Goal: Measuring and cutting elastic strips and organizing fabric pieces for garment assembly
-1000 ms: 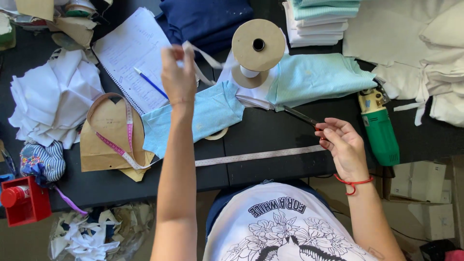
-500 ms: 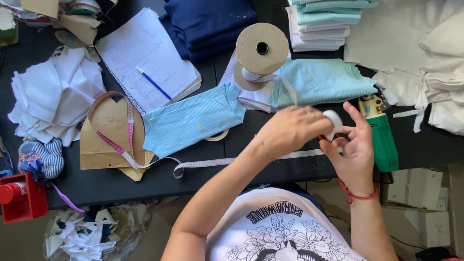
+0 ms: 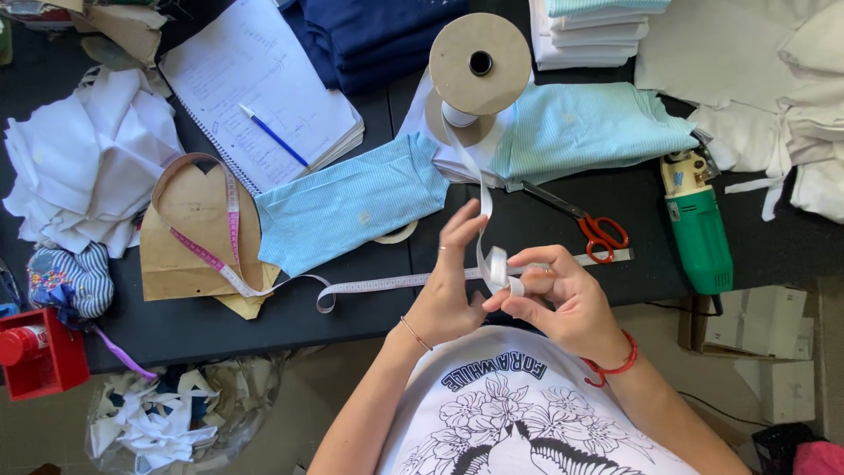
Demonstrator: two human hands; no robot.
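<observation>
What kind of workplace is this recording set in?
Probably a small sewing or garment workshop: a measuring tape, a green electric fabric cutter and stacks of folded cloth lie on the dark table.

Person wears a white T-shirt (image 3: 527,413) with dark arched lettering across the chest and a black line-drawn flower print below it; sleeves are short, forearms bare. Left hand (image 3: 453,295): thin ring on one finger, thin reddish string bracelet (image 3: 413,334) at the wrist. Right hand (image 3: 563,299): ring on one finger, thicker red cord bracelet (image 3: 613,365) at the wrist.
</observation>
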